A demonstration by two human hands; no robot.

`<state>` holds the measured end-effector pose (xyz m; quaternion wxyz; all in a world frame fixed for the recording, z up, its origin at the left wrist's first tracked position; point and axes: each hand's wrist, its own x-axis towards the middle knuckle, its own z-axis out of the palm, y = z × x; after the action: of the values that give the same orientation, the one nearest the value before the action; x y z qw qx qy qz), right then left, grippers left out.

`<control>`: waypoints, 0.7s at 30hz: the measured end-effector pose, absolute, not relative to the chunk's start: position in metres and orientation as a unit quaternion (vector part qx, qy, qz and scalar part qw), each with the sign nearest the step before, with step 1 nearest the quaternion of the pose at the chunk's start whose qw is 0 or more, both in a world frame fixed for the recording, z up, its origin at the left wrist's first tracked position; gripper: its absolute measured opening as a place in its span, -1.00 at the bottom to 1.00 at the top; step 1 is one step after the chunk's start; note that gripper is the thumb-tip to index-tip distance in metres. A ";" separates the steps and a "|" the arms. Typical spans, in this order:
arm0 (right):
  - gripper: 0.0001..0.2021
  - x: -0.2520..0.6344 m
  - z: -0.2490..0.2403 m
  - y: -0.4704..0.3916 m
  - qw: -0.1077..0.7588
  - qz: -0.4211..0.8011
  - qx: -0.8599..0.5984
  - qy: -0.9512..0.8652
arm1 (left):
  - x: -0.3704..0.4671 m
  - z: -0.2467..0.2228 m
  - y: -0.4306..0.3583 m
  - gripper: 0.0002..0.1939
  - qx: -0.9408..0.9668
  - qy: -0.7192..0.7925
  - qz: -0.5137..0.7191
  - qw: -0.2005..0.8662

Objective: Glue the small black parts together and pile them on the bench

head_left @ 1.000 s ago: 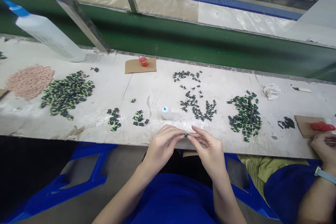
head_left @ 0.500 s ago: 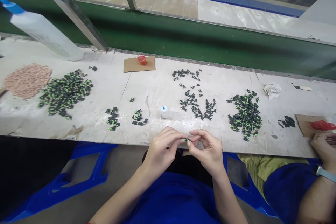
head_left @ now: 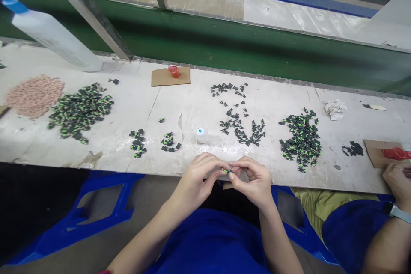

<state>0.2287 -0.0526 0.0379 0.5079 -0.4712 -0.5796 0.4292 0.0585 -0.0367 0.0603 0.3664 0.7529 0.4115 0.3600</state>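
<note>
My left hand and my right hand meet at the table's front edge. Between their fingertips is one small black-and-green piece, pinched from both sides; its far details are too small to tell. Just beyond my hands stands a small white bottle with a blue tip. Small dark parts lie scattered past my right hand. Left of the bottle are two little groups of black-and-green pieces on the white table.
Larger black-and-green piles lie left and right, with pink pieces at far left. A large bottle leans at the back left. A red cup sits on cardboard. Another person's hand rests at the right edge.
The view has shifted slightly. Both hands keep nearly the same place and pinch, with the small piece still between them.
</note>
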 end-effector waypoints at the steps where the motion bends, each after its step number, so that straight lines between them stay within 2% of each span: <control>1: -0.84 0.230 0.039 -0.052 0.501 0.410 -0.464 -0.605 | 0.058 0.059 -0.037 -0.83 0.756 0.414 0.358 0.360; 5: -0.90 0.232 0.040 -0.052 0.480 0.373 -0.439 -0.662 | 0.057 0.057 -0.038 -0.82 0.773 0.419 0.349 0.323; 11: -0.88 0.228 0.035 -0.056 0.500 0.373 -0.434 -0.650 | 0.060 0.061 -0.042 -0.80 0.793 0.422 0.341 0.279; 21: -0.75 0.233 0.032 -0.054 0.487 0.526 -0.421 -0.556 | 0.065 0.062 -0.050 -0.78 0.811 0.432 0.342 0.198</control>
<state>0.2329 -0.0538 0.0321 0.4872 -0.4211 -0.5557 0.5258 0.0651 -0.0498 0.0618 0.1981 0.8105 0.4319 0.3424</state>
